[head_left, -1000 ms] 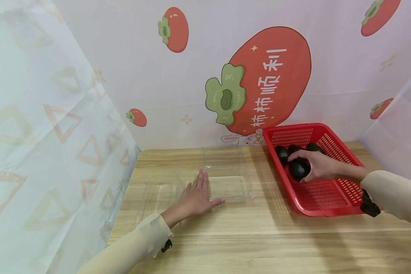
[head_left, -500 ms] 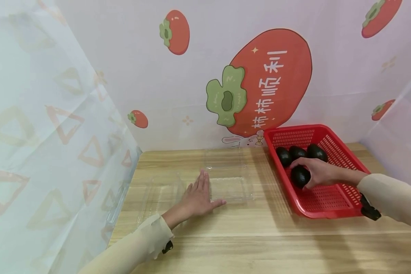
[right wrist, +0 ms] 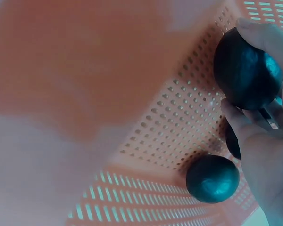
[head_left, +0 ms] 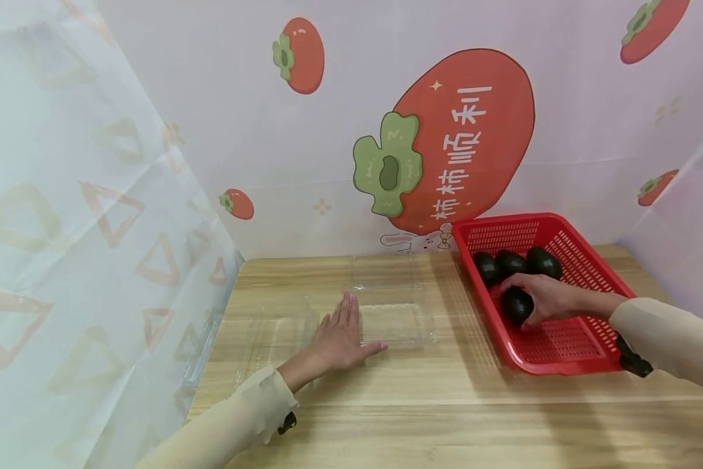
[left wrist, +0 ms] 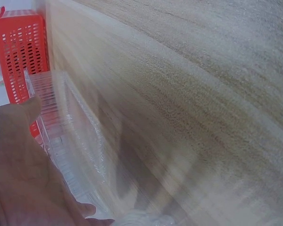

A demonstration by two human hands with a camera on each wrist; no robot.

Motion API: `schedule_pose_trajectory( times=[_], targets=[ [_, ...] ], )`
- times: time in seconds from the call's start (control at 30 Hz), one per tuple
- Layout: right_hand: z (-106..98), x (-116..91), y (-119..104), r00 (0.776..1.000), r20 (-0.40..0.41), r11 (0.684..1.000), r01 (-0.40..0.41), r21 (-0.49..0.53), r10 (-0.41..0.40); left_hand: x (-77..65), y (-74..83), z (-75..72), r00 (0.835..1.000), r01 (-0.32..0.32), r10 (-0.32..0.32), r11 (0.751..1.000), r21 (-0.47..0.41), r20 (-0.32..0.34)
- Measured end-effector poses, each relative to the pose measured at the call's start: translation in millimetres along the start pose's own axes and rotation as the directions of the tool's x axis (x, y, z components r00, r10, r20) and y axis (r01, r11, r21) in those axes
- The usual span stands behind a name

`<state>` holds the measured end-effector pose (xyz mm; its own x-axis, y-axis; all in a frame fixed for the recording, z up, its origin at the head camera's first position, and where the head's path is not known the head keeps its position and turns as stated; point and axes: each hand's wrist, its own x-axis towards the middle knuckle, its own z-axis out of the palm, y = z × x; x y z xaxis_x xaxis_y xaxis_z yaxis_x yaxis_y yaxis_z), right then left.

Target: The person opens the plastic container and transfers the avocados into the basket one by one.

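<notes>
My right hand (head_left: 543,301) reaches into a red plastic basket (head_left: 562,348) and grips a dark avocado (head_left: 516,306) between thumb and fingers. The right wrist view shows this held avocado (right wrist: 247,70) from close by, with a second avocado (right wrist: 212,179) on the perforated floor. Three other avocados (head_left: 542,262) lie toward the basket's back. With its fingers straight, my left hand (head_left: 336,342) lies at the left side of a clear plastic container (head_left: 392,322). In the left wrist view, that container (left wrist: 52,99) stands past the thumb; whether the palm touches it I cannot tell.
Another clear container (head_left: 275,339) stands left of the left hand. A transparent lid-like part (head_left: 383,270) lies behind the nearer container. Printed cloth walls (head_left: 304,150) border the wooden table (head_left: 421,417) at the back and sides.
The right hand and its avocado have shifted slightly toward the front and right inside the basket, so the avocados behind show more fully. The left hand has stayed in place.
</notes>
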<state>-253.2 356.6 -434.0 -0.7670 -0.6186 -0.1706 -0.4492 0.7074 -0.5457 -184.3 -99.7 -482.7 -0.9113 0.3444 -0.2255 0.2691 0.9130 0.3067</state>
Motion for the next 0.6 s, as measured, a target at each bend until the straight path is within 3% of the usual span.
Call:
schedule_pose_trajectory(
  times=[0.23, 0.6],
  targets=[
    [2.4, -0.7, 2.0, 1.0, 0.0, 0.999, 0.018, -0.027, -0.018, 2.9, -3.2, 4.0, 1.0, -0.006, 0.006, 1.0, -0.013, -0.007],
    [1.8, -0.8, 1.4, 0.998, -0.012, 0.996, 0.065, -0.067, -0.066, -0.7, 1.9, -1.6, 1.0, -0.003, 0.004, 1.0, 0.014, -0.013]
  ],
)
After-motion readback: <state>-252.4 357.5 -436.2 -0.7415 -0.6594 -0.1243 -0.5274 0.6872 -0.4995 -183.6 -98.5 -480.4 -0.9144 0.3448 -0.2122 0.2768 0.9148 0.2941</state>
